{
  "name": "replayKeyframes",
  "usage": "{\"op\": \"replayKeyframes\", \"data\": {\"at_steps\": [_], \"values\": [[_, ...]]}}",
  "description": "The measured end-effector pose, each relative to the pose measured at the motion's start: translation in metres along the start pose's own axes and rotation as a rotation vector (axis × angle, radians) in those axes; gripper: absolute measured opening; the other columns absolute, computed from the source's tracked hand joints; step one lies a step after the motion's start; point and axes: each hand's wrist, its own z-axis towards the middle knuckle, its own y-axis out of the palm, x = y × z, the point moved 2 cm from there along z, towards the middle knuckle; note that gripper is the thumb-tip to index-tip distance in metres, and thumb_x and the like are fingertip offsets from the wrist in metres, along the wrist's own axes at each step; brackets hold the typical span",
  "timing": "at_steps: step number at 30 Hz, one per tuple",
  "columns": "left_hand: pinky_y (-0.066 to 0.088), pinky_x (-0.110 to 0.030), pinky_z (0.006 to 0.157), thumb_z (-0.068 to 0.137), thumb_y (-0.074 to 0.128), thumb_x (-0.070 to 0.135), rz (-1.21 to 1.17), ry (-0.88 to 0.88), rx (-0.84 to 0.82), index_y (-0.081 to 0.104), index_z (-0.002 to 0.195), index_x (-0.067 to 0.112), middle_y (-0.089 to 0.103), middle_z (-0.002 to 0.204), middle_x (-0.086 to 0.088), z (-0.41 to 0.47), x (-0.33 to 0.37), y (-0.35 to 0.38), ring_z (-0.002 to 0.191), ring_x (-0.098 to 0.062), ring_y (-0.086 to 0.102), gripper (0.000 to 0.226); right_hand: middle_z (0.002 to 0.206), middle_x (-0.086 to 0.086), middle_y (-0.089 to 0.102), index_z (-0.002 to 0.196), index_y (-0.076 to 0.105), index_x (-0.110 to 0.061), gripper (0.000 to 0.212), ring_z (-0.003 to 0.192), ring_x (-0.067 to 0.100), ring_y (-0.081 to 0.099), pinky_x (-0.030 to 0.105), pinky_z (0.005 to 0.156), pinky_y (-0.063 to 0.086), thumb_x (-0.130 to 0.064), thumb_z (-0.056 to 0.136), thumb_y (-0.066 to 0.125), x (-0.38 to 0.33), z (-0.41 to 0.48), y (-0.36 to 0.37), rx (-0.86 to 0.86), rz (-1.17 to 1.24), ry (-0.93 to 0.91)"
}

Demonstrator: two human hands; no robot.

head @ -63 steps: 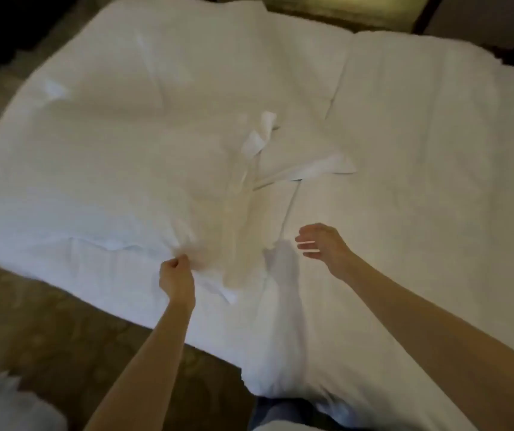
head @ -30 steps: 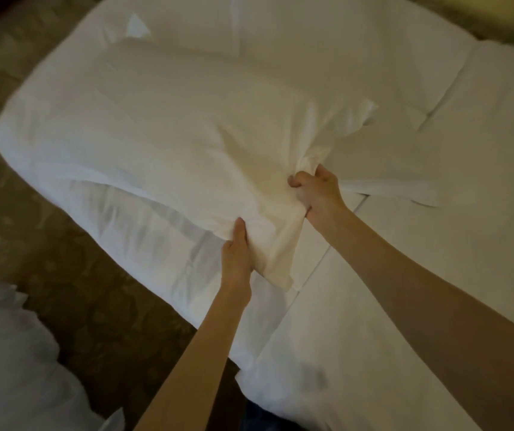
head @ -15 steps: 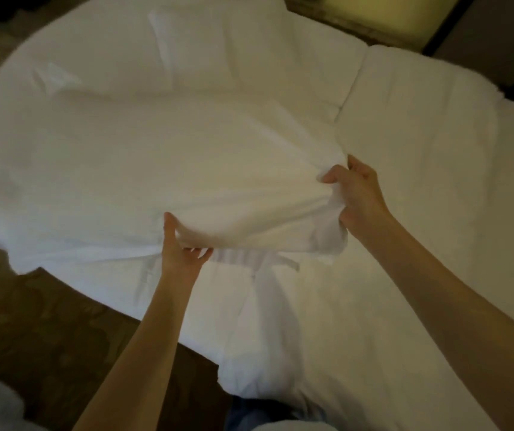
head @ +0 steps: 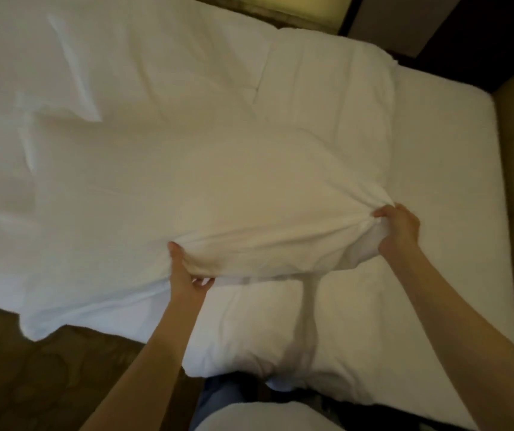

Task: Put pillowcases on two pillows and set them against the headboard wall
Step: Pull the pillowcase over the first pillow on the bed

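A white pillow in its pillowcase [head: 218,194] lies across the middle of the white bed [head: 436,181], long side running left to right. My left hand [head: 187,269] grips its near edge from below, thumb on top. At the pillow's right end, my right hand [head: 397,227] pinches the bunched fabric of the corner. A second white pillow or folded cloth [head: 72,66] lies farther back at the left, its outline hard to tell from the bedding.
A duvet [head: 327,98] covers the far middle of the bed. Brown patterned carpet [head: 47,377] lies at the lower left. A lit panel [head: 274,7] and dark furniture [head: 467,32] stand beyond the far edge. My legs [head: 221,399] touch the near edge.
Both hands took hold of the pillow's open end, then spread apart along it. The right hand moved right to the corner, and the pillow now lies flatter.
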Motion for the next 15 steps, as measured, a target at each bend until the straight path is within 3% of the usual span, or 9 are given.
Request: {"op": "replayKeyframes", "data": {"at_steps": [3,5,7,10,12,15], "values": [[0.045,-0.052,0.1,0.052,0.068,0.077,-0.03,0.0,0.017,0.035,0.144,0.02,0.037,0.15,-0.015,0.007,0.005,-0.003,0.129,-0.035,0.045,0.113,0.044,-0.008,0.052,0.054,0.053,-0.015,0.024,0.054,0.015,0.042,0.017,0.042,0.032,0.007,0.061,0.061,0.011,0.007,0.01,-0.017,-0.003,-0.01],[0.045,-0.051,0.101,0.059,0.065,0.075,-0.037,0.012,0.043,0.034,0.144,0.02,0.036,0.149,-0.014,0.01,0.006,-0.008,0.129,-0.035,0.045,0.106,0.063,0.002,0.056,0.061,0.056,-0.015,0.018,0.062,0.019,0.047,0.022,0.052,0.036,0.001,0.063,0.065,0.014,0.013,0.017,-0.027,-0.101,-0.042],[0.043,-0.051,0.105,0.063,0.062,0.075,-0.016,0.03,0.048,0.032,0.145,0.019,0.035,0.15,-0.014,0.009,0.003,-0.01,0.131,-0.034,0.044,0.105,0.085,0.007,0.058,0.085,0.061,-0.012,0.015,0.075,0.023,0.052,0.025,0.06,0.038,-0.005,0.072,0.064,0.016,0.017,0.021,-0.017,-0.278,-0.117],[0.037,-0.052,0.11,0.069,0.051,0.078,0.016,0.065,0.055,0.027,0.148,0.022,0.035,0.152,-0.012,0.007,-0.002,-0.01,0.135,-0.033,0.04,0.1,0.12,0.016,0.052,0.124,0.049,-0.01,0.042,0.109,0.032,0.052,0.037,0.088,0.044,-0.008,0.084,0.058,0.018,0.023,0.029,0.024,-0.695,-0.262],[0.036,-0.053,0.11,0.072,0.044,0.079,-0.007,0.09,0.098,0.026,0.148,0.023,0.036,0.151,-0.012,0.006,-0.004,-0.008,0.135,-0.034,0.039,0.096,0.138,0.018,0.041,0.134,0.043,-0.009,0.049,0.128,0.035,0.039,0.042,0.106,0.032,-0.01,0.087,0.057,0.017,0.021,0.043,-0.011,-0.942,-0.375],[0.035,-0.055,0.11,0.071,0.039,0.083,-0.081,0.087,0.157,0.029,0.146,0.027,0.039,0.149,-0.009,0.005,0.0,-0.004,0.133,-0.036,0.041,0.094,0.142,0.017,0.04,0.132,0.046,-0.006,0.041,0.13,0.035,0.038,0.042,0.108,0.031,-0.014,0.092,0.049,0.012,0.005,0.085,-0.189,-0.925,-0.51]]}}
